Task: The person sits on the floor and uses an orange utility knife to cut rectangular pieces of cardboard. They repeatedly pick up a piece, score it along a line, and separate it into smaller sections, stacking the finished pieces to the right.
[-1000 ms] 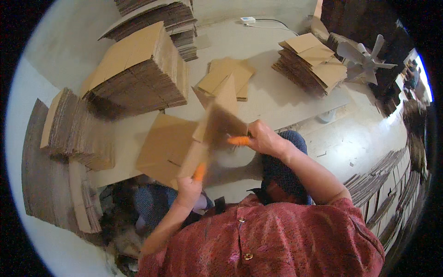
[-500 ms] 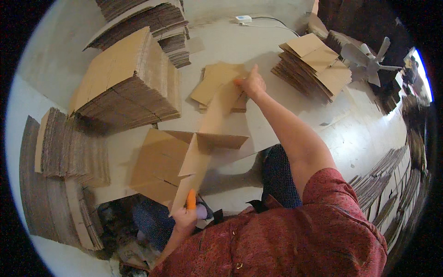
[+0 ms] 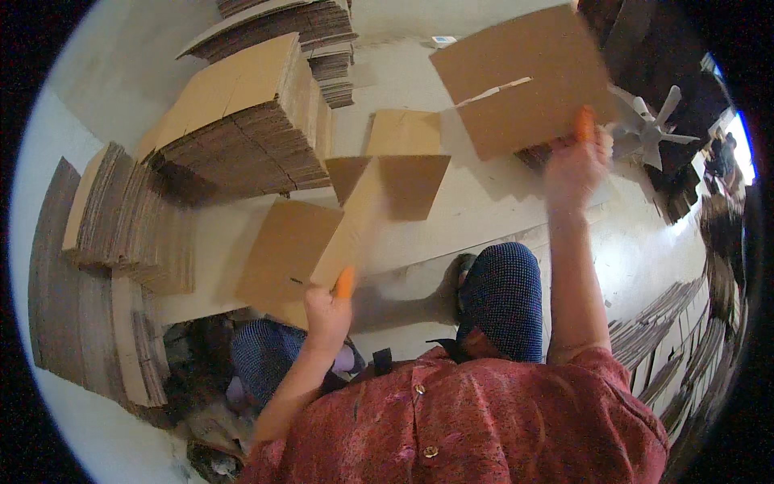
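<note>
My left hand (image 3: 329, 316), an orange cover on its thumb, grips the near end of a narrow upright cardboard panel (image 3: 348, 230). Crossing the far end of that panel is another cardboard piece (image 3: 415, 181). A flat brown cardboard sheet (image 3: 282, 246) lies just left of it, partly behind my left hand. Out to the right, my right hand (image 3: 579, 165) is closed on the lower right edge of a raised cardboard sheet (image 3: 524, 60). This sheet has a pale slit, and the thumb on it also wears an orange cover. Motion blurs my right hand slightly.
A small cardboard pile (image 3: 407, 133) lies beyond the crossed pieces. A tall cardboard stack (image 3: 226, 89) stands at the far left, with more stacks (image 3: 121, 218) nearer. The raised sheet mostly hides another pile (image 3: 532, 156). A fan (image 3: 657, 125) stands at the far right.
My right hand has moved from the middle pile to the right and now holds up a cardboard sheet. My left hand keeps its grip on the narrow panel. The view has shifted a little.
</note>
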Demonstrator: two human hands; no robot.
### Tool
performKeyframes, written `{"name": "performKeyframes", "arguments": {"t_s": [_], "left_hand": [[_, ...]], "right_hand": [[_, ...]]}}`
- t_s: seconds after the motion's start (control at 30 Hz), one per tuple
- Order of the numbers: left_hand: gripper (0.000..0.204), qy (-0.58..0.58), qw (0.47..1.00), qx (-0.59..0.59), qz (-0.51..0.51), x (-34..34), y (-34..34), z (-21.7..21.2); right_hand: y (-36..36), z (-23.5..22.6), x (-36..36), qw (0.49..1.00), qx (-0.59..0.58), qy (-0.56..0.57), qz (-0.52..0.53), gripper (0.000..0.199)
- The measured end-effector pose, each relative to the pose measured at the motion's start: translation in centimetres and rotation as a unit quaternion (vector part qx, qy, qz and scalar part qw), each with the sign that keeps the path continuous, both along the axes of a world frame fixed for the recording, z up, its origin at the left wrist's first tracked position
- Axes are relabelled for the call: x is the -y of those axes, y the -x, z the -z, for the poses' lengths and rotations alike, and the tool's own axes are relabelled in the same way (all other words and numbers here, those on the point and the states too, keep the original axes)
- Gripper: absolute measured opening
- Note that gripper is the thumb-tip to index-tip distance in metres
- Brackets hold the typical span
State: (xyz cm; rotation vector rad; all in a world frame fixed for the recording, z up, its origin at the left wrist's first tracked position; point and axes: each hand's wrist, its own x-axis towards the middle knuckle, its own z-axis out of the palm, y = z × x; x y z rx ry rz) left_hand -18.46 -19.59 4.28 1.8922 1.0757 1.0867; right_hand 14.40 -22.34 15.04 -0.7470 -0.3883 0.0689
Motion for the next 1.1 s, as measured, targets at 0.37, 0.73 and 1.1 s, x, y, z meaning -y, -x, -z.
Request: {"name": "performKeyframes", "arguments": {"t_s": [0.37,0.73,1.1], "left_hand": [[0.019,-0.048,0.998,-0.018,0.036,-0.1,-2.4,1.2],[0.023,-0.158,0.983,-0.097,0.015,0.3,-2.8,1.9],[0.019,-0.177,0.980,-0.091,0.002,0.3,-3.0,2.9]], "right_hand": [[11.1,-2.2,5.3,0.869,0.440,0.206,0.090,0.017],[11.4,1.8,4.8,0.808,0.502,0.309,0.015,0.011],[12.4,2.9,4.7,0.794,0.485,0.367,0.019,0.009]]}}
